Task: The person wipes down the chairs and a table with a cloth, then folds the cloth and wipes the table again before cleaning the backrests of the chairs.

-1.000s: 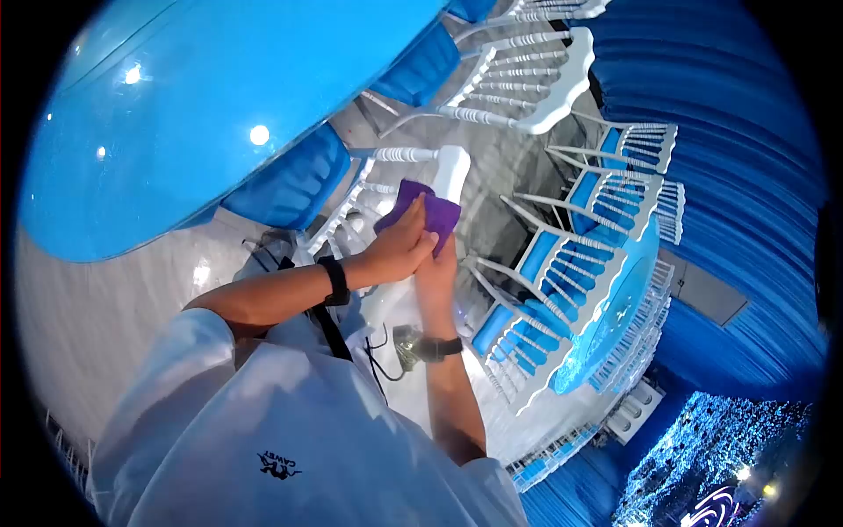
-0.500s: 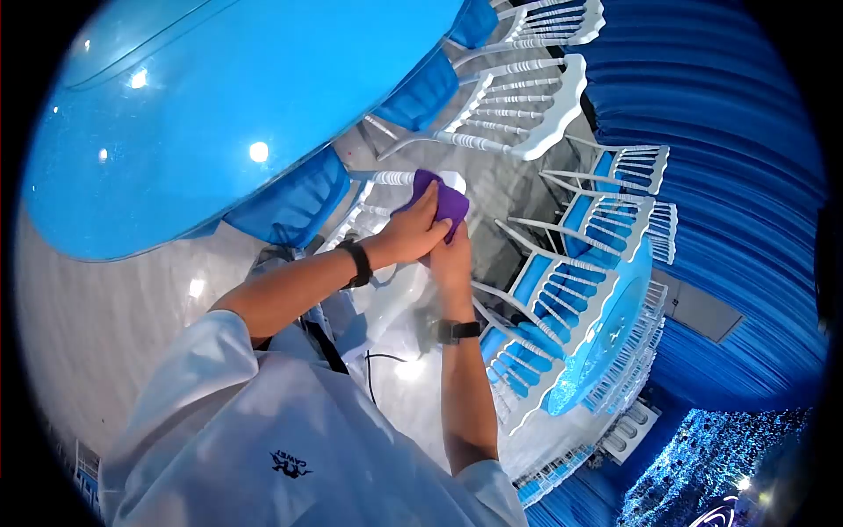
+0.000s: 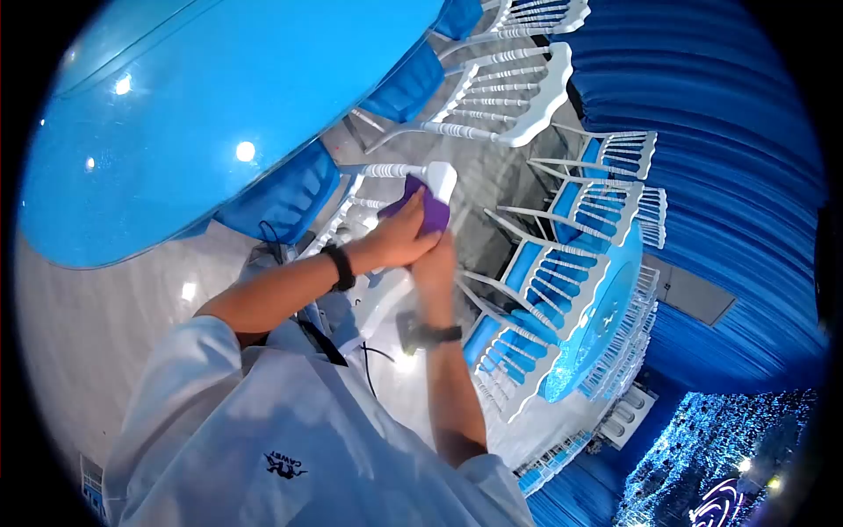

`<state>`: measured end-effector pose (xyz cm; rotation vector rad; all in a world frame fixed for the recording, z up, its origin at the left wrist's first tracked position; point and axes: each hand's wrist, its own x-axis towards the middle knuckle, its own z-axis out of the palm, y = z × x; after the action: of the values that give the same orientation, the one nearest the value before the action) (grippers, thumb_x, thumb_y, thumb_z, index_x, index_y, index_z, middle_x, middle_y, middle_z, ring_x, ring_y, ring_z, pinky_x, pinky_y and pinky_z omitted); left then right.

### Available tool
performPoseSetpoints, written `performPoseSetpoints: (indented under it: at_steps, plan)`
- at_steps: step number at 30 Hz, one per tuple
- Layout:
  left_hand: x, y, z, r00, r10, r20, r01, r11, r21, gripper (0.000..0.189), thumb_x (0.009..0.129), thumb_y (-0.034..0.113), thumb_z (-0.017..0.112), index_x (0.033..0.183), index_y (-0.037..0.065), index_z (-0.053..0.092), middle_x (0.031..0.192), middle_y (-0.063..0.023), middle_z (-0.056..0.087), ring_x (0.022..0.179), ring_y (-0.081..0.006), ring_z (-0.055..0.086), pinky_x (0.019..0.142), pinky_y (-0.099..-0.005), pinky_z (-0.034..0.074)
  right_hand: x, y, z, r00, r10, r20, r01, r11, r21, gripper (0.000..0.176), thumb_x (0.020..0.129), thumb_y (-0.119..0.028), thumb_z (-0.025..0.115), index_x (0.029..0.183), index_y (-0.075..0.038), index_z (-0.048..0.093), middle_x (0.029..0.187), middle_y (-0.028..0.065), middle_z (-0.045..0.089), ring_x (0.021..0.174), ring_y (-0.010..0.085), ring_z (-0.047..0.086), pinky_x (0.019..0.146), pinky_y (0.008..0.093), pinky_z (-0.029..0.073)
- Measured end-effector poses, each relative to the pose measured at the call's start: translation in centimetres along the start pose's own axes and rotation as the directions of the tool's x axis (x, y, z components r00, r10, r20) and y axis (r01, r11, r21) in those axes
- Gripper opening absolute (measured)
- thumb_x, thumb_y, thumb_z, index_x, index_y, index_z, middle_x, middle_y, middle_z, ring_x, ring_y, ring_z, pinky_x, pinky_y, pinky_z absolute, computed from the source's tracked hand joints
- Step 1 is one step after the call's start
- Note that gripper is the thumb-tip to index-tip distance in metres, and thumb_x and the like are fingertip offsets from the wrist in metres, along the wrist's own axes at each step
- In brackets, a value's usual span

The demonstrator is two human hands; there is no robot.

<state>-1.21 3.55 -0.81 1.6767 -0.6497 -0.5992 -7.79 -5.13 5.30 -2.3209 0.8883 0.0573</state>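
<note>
A purple cloth [image 3: 435,214] lies folded against the top rail of a white chair [image 3: 442,178] with turned spindles. My left hand [image 3: 397,235] is closed on this cloth, its fingers pressing it to the rail. Close beside it, my right hand [image 3: 434,274] is smeared by motion at the cloth's lower edge. Its fingers are hidden behind the cloth and my left hand, so their grip does not show. Part of the chair's back is covered by my hands and forearms.
A large glossy blue table [image 3: 219,97] fills the upper left, with blue-seated chairs along its edge. Another white chair back [image 3: 536,97] stands beyond. More chairs surround a second blue table [image 3: 606,325] at right, before a blue draped curtain [image 3: 702,176]. A thin black cable [image 3: 367,369] hangs near my body.
The whole view has shifted slightly, with the scene moving left. Both hands and the cloth have slid a little along the chair's top rail, uncovering more of its white end.
</note>
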Motion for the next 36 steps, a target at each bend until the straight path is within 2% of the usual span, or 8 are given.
performPoseSetpoints:
  at_steps: [5,9,12,13,15,25,29,36]
  plan:
    - [-5.7,1.2,0.3,0.993,-0.079,0.092,0.087,0.992,-0.091,0.084,0.090,0.040,0.053,0.143,-0.015,0.017,0.149,-0.0359,0.020,0.135,-0.0455,0.033,0.111,-0.0413,0.031,-5.7,-1.0,-0.3,0.980,0.157,0.121,-0.141,0.981,-0.131,0.041,0.089,-0.025,0.060,0.118,0.001,0.050,0.100,0.0247,0.067,0.094,0.0413,0.065,0.079,0.0447,0.051]
    - [-6.7,1.3,0.5,0.973,-0.104,0.204,0.112,0.993,-0.028,0.082,0.090,0.036,0.053,0.145,-0.012,0.017,0.152,-0.0323,0.013,0.139,-0.0443,0.025,0.114,-0.0447,0.026,-7.8,-1.1,0.8,0.998,-0.021,-0.059,0.028,0.993,0.118,0.039,0.084,-0.026,0.066,0.112,0.000,0.057,0.103,0.0185,0.062,0.097,0.0343,0.061,0.081,0.0425,0.047]
    - [-3.1,1.4,1.1,0.997,0.072,-0.027,-0.070,0.996,0.057,0.084,0.086,0.031,0.057,0.144,-0.014,0.016,0.149,-0.0364,0.018,0.139,-0.0470,0.023,0.114,-0.0464,0.025,-5.4,0.6,1.3,0.998,-0.055,-0.017,0.057,0.935,0.350,0.042,0.091,-0.027,0.059,0.123,-0.001,0.052,0.111,0.0143,0.062,0.100,0.0255,0.061,0.085,0.0379,0.048]
    - [-1.3,1.5,1.5,0.990,0.093,-0.111,-0.085,0.994,0.075,0.084,0.085,0.028,0.058,0.143,-0.014,0.015,0.148,-0.0381,0.018,0.140,-0.0482,0.021,0.114,-0.0462,0.025,-4.4,0.2,0.3,0.957,0.195,0.214,-0.275,0.841,0.465,0.044,0.097,-0.029,0.051,0.129,0.001,0.047,0.118,0.0113,0.059,0.104,0.0188,0.058,0.089,0.0324,0.046]
    - [1.6,1.5,2.1,0.984,0.049,-0.169,-0.047,0.999,0.013,0.084,0.085,0.026,0.058,0.143,-0.014,0.014,0.148,-0.0373,0.018,0.139,-0.0492,0.020,0.114,-0.0459,0.025,-3.0,0.1,0.0,0.985,0.060,0.163,-0.148,0.781,0.607,0.046,0.101,-0.031,0.046,0.133,0.001,0.043,0.116,0.0083,0.058,0.103,0.0138,0.056,0.087,0.0283,0.046]
    - [-6.5,2.6,2.7,0.998,-0.070,-0.004,0.069,0.994,-0.088,0.080,0.087,0.012,0.053,0.146,-0.012,0.005,0.153,-0.0332,0.011,0.145,-0.0419,0.009,0.118,-0.0398,0.012,-11.8,2.2,3.5,0.987,0.103,0.120,-0.157,0.561,0.813,0.052,0.104,-0.027,0.043,0.145,0.001,0.028,0.137,0.0081,0.046,0.122,0.0164,0.046,0.102,0.0287,0.038]
    - [-3.1,1.5,3.1,0.995,-0.102,-0.023,0.101,0.995,-0.023,0.083,0.085,0.020,0.058,0.141,-0.019,0.011,0.148,-0.0391,0.017,0.142,-0.0475,0.015,0.118,-0.0447,0.014,-8.4,3.6,1.8,0.953,0.076,0.295,-0.274,0.636,0.721,0.049,0.104,-0.026,0.041,0.143,0.003,0.033,0.134,0.0104,0.050,0.121,0.0174,0.046,0.102,0.0284,0.037]
    - [-3.8,4.5,2.3,0.972,-0.207,-0.111,0.167,0.941,-0.293,0.064,0.081,0.007,0.058,0.136,-0.010,0.029,0.125,-0.0293,0.047,0.122,-0.0415,0.046,0.106,-0.0421,0.034,-8.9,3.0,3.4,0.992,0.094,0.082,-0.124,0.645,0.754,0.046,0.103,-0.025,0.041,0.139,0.002,0.037,0.129,0.0134,0.054,0.116,0.0201,0.051,0.097,0.0305,0.041]
